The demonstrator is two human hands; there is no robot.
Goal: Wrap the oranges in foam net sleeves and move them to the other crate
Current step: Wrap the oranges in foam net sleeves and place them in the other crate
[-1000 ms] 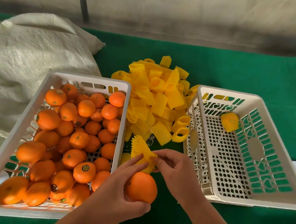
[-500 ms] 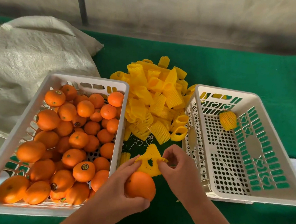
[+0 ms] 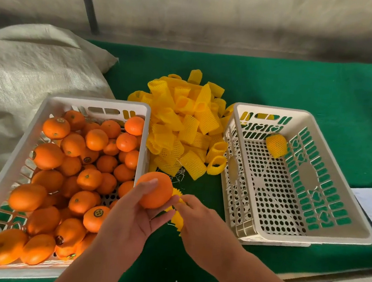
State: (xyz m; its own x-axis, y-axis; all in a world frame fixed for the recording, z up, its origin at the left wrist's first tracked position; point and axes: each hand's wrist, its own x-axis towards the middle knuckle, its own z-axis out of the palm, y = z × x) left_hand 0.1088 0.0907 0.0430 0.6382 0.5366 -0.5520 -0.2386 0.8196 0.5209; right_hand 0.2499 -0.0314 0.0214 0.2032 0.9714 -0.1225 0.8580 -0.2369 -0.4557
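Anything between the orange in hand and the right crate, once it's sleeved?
Nothing visible. The left hand holds the orange above bare green cloth, and the right hand pinches a foam sleeve beside it. The right crate is open-topped, holding one wrapped orange at its far end. The sleeve pile lies farther back.

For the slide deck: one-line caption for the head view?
Left hand holds orange, right hand holds foam sleeve beside it.
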